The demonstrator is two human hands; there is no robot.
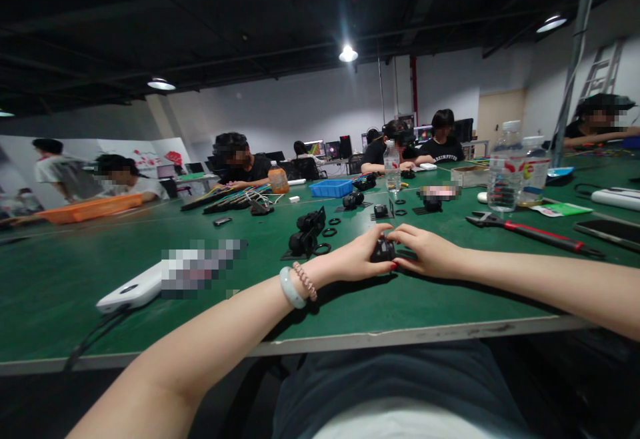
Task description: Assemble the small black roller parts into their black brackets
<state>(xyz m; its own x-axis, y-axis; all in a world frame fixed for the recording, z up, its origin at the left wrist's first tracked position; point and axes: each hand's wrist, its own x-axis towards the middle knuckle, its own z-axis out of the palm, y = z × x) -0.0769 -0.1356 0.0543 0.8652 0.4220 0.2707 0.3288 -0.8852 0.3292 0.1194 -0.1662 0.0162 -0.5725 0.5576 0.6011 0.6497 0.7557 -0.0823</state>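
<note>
Between my hands sits a small black ribbed part (384,249), low over the green table; its exact kind is hard to make out. My left hand (361,256) closes on it from the left, thumb below and fingers above. From the right, my right hand (424,249) grips the same part with curved fingers. Just left of my left hand stands a cluster of similar black parts (304,233) on flat black plates. Black rings (323,249) lie beside them. Farther back is another black part (381,211) on a plate.
Red-handled pliers (530,231) lie to the right, near a large plastic bottle (503,172) and a phone (613,231). A white device (133,290) with a cable is at the left. Behind are a blue tray (331,189), bundled cables (240,197) and several people at work.
</note>
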